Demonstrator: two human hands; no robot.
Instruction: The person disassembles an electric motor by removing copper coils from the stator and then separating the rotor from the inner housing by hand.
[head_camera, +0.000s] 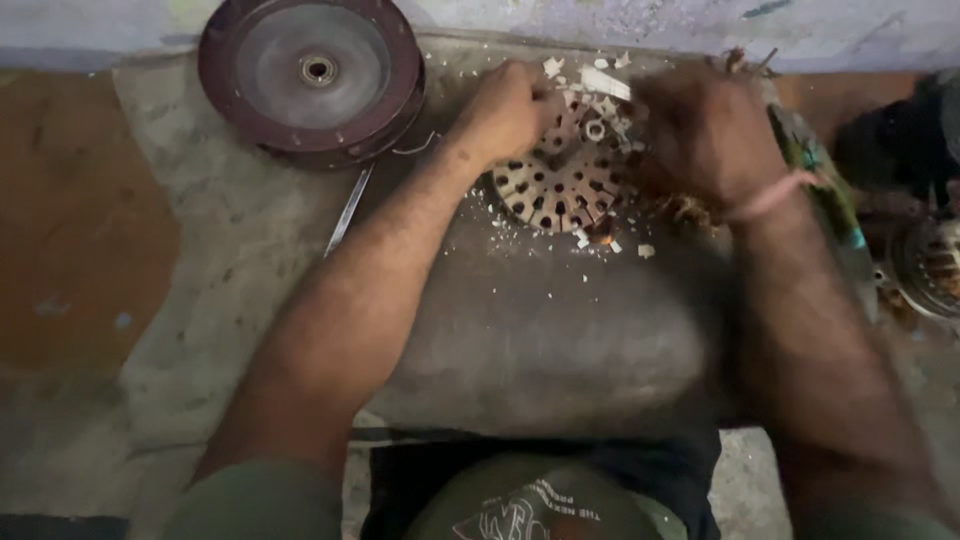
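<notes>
Left hand (505, 110) fisted on stator (565, 175) rim, steadying; right hand (705, 130) blurred opposite, grip unclear; white chips (605, 82) between.

Probably a repair workshop: slotted motor core (568, 178), round metal housing (312, 75), scattered scraps.
</notes>
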